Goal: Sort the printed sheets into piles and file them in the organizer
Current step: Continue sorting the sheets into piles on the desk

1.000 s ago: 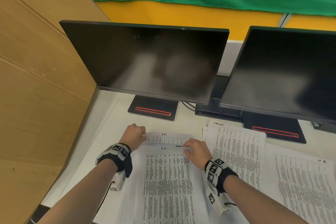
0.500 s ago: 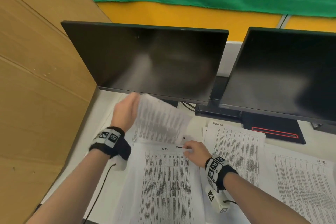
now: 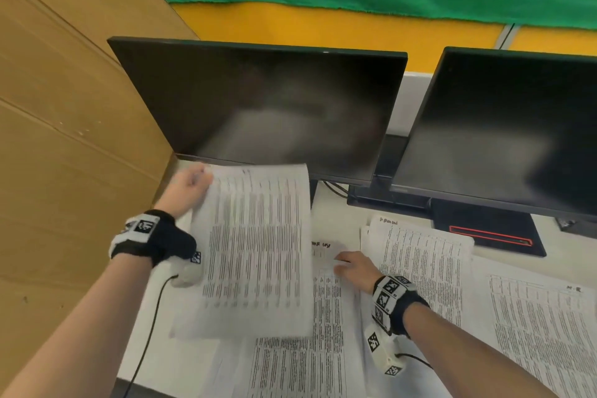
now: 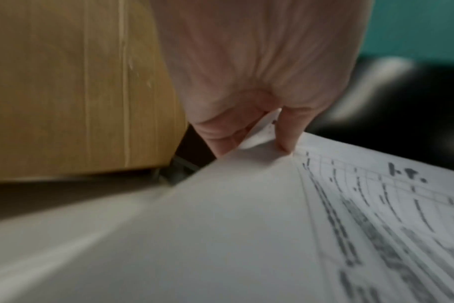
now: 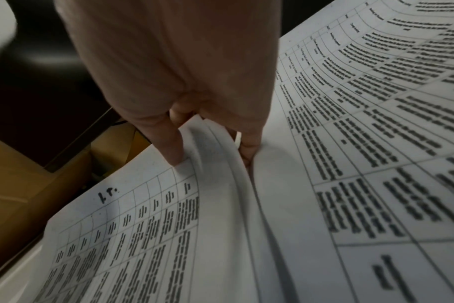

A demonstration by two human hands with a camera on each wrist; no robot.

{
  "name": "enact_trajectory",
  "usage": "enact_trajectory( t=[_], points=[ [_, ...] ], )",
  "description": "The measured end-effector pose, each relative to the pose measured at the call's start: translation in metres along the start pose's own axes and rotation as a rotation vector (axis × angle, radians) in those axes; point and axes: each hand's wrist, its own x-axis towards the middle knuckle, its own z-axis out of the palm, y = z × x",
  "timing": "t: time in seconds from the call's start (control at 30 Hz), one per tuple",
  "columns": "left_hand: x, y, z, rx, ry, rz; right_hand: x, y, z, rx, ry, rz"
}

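Observation:
My left hand (image 3: pixel 201 177) pinches the top left corner of a printed sheet (image 3: pixel 255 245) and holds it raised and tilted over the desk's left side. The left wrist view shows thumb and finger (image 4: pixel 285 141) closed on that sheet (image 4: pixel 272 225), which is marked by hand near its top. My right hand (image 3: pixel 340 263) lies on the top edge of the left pile (image 3: pixel 326 317). In the right wrist view its fingers (image 5: pixel 173 151) curl round the lifted edges of the pile's top sheets (image 5: pixel 143 225). No organizer is in view.
Two more piles of printed sheets lie on the white desk (image 3: pixel 336 210): a middle pile (image 3: pixel 420 255) and a right pile (image 3: pixel 542 326). Two dark monitors (image 3: pixel 265 107) (image 3: pixel 504 129) stand behind them. A wooden panel (image 3: pixel 64 139) walls off the left side.
My left hand has lifted one sheet off the left pile, up and to the left, and it now hangs spread out. My right hand has stayed at the pile's top edge.

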Motion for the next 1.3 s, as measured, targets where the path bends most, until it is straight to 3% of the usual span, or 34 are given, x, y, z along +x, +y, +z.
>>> enact_trajectory(
  t=[0.13,0.33,0.47,0.57,0.73,0.9,1.03,1.2,1.3],
  points=[
    [-0.028,-0.033,0.069,0.192,-0.171,-0.022,0.007,0.006,0.001,0.029,0.025,-0.007],
    [-0.078,-0.065,0.141,0.166,-0.158,-0.082,0.008,0.005,-0.002,0.164,-0.026,0.068],
    [-0.079,-0.07,0.145,0.204,-0.18,-0.078,-0.003,-0.008,-0.006,0.191,-0.05,0.094],
    [-0.074,-0.068,0.146,0.167,-0.173,-0.079,-0.007,-0.003,-0.001,-0.087,0.013,-0.095],
    [-0.051,-0.06,0.145,0.324,0.014,-0.05,-0.017,-0.003,0.011,-0.371,0.155,-0.301],
    [-0.034,-0.054,0.141,0.665,-0.227,-0.088,-0.018,0.005,0.016,-0.54,0.179,-0.478],
    [-0.029,-0.048,0.133,0.823,-0.217,0.064,-0.018,0.004,0.018,-0.548,0.199,-0.508],
    [-0.029,-0.044,0.127,0.765,-0.313,0.166,-0.017,0.003,0.022,-0.511,0.226,-0.494],
    [-0.031,-0.042,0.123,0.597,-0.281,0.15,-0.015,0.004,0.023,-0.483,0.239,-0.469]
  ],
)
